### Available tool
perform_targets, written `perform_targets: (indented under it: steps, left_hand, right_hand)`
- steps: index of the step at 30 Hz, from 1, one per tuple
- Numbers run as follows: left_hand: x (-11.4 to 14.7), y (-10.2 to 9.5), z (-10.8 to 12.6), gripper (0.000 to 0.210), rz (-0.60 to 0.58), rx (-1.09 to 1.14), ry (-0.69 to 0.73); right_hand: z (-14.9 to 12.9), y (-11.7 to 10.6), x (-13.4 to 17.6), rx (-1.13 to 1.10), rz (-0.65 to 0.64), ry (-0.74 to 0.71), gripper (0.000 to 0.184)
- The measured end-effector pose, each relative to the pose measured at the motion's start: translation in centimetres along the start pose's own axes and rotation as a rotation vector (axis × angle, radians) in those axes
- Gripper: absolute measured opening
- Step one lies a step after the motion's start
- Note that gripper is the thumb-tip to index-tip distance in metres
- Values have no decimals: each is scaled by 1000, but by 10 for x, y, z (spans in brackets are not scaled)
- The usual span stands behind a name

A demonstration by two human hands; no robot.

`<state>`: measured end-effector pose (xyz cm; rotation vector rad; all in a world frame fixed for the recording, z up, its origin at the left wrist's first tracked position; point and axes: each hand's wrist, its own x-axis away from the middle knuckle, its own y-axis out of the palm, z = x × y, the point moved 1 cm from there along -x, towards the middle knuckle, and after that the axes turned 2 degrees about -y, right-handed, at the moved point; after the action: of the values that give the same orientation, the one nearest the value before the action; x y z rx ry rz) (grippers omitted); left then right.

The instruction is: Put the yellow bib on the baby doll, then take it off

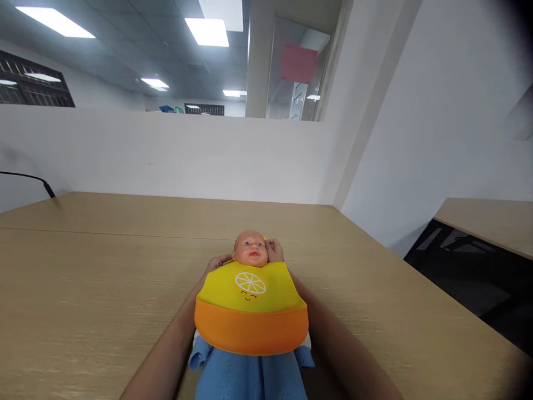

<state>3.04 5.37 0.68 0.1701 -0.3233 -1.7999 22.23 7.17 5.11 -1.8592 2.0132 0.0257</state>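
Note:
A baby doll [254, 251] in blue clothes lies on its back, its bald head pointing away from me. Over its chest spreads a yellow bib [225, 284] with a white citrus slice and a smiling face printed on it. The bib's lower pocket [252, 332] is orange. On the left of the doll's neck, my left hand [219, 261] has its fingers closed at the bib's neck strap, partly hidden. My right hand [274, 250] is curled beside the doll's head, pinching the strap; a bit of yellow shows above its fingers. Behind the neck the strap is out of sight.
The wooden table [104, 289] stretches to a low white wall [200, 158] at the back. A black cable [46, 188] hangs at the far left. On the right stands a dark glossy panel [466, 278] under a wooden top.

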Motion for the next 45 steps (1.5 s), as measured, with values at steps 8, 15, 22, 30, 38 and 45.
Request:
perform_targets:
  steps: [8, 15, 22, 30, 38, 45]
  left_hand:
    - [-5, -1, -1, 38, 94, 99, 3]
    - [-9, -19, -4, 47, 290, 189, 73]
    - [11, -16, 15, 39, 256, 241, 177]
    - [26, 4, 29, 35, 184, 165, 235]
    - [29, 1, 32, 34, 185, -93, 275]
    - [19, -10, 26, 27, 167, 275, 246]
  right_hand:
    - [43, 0, -20, -146, 175, 35, 28]
    - [22, -26, -36, -150, 189, 50, 34]
    - [-29, -48, -37, -305, -86, -25, 43]
    - [-82, -5, 8, 28, -445, -400, 15]
    - [-81, 17, 23, 480, -426, -686, 2]
    - [-94, 1, 26, 230, -344, -480, 8]
